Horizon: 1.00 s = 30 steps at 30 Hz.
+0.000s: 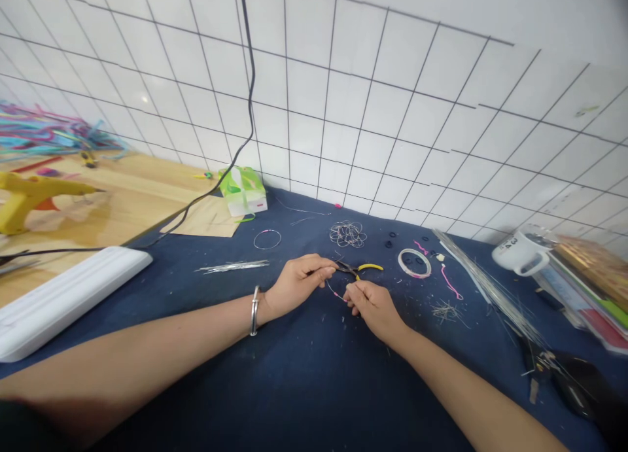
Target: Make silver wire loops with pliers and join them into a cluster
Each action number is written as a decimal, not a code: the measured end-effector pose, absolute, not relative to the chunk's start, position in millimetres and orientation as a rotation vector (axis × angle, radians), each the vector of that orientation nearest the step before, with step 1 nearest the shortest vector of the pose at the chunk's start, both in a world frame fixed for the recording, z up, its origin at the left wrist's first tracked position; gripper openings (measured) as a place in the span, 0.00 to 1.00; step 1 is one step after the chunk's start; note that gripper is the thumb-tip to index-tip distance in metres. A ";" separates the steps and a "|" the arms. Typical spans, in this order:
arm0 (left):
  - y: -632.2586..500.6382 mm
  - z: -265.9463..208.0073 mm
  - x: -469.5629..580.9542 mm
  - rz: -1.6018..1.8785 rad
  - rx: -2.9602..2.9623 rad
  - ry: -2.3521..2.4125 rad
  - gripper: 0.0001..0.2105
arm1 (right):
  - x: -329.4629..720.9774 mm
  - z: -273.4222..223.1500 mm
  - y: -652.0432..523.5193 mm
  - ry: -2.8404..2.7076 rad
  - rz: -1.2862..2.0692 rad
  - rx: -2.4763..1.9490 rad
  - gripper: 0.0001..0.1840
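A thin wire [335,294] with a small pink band on it curves between my two hands above the dark blue cloth. My left hand [300,280], with a silver bangle at its wrist, pinches the wire's upper part. The other part sits between the closed fingers of my right hand [373,308]. Just behind them lie yellow-handled pliers [369,267], partly covered by my fingers. A bundle of wire rings [348,234] rests farther back. To the left are a single wire ring [267,239] with a pink mark and a bunch of straight wires [233,267].
On the right are a tape roll [415,263], wire scraps [447,311], a long wire bundle [483,282], a white mug [523,250] and black-handled tools [564,380]. Leftward stand a tissue pack [243,191], a white power strip [73,301] and a yellow glue gun [39,197]. A black cable [252,86] hangs down.
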<state>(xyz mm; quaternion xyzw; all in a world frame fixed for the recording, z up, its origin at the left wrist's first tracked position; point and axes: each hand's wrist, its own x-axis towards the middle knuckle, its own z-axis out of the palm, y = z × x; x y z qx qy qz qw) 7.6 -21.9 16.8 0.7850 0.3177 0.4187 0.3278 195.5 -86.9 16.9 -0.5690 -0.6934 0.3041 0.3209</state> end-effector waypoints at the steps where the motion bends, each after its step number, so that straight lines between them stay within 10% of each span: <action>1: -21.8 16.7 7.6 1.096 2.053 0.830 0.09 | 195.6 16.9 -86.9 -1.821 0.800 -1.493 0.20; 30: -24.1 17.2 8.4 1.043 1.954 0.765 0.10 | 195.3 21.6 -87.1 -1.898 0.817 -1.420 0.17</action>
